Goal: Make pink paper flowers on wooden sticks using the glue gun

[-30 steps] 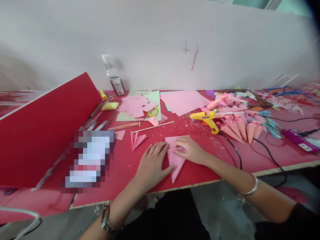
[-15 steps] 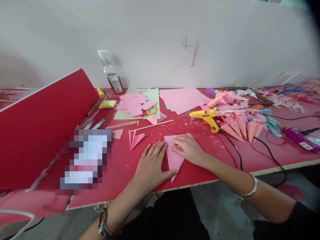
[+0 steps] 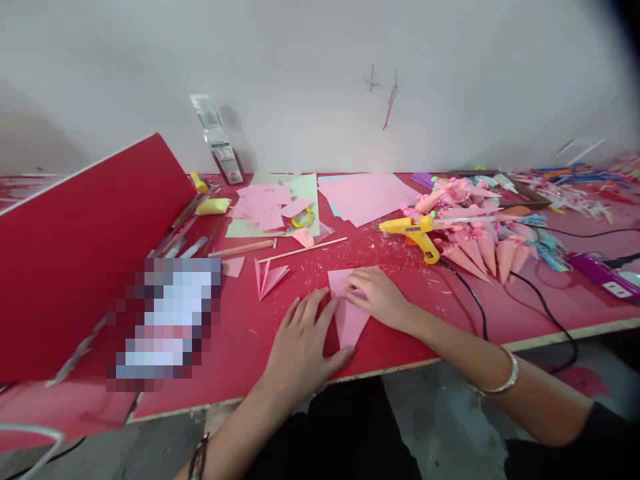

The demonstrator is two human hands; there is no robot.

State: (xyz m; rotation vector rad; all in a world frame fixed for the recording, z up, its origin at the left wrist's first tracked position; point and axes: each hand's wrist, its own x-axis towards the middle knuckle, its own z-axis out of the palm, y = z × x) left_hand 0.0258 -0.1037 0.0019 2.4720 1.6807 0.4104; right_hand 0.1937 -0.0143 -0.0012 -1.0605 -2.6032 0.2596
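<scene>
A folded piece of pink paper [image 3: 352, 323] lies near the table's front edge, its narrow end pointing toward me. My left hand [image 3: 304, 341] rests along its left side, fingers stretched and apart, with the thumb touching the lower tip. Across the upper part of the sheet, my right hand [image 3: 380, 299] has its fingers curled and pressed together on the paper; the fingertips are partly hidden. Left of the sheet stands a pleated pink paper piece [image 3: 270, 279], and a thin wooden stick [image 3: 310, 249] lies behind it.
A yellow glue gun [image 3: 413, 233] lies to the right beside a pile of pink paper cones [image 3: 480, 247]. Pink sheets [image 3: 367, 197] and paper scraps [image 3: 263, 203] are at the back, near a bottle [image 3: 225, 157]. A red board [image 3: 90, 260] and a blurred-out phone-like object [image 3: 170, 317] occupy the left.
My left hand has slid slightly down and its fingers have drawn back a little from the paper's upper left edge. My right hand has barely moved.
</scene>
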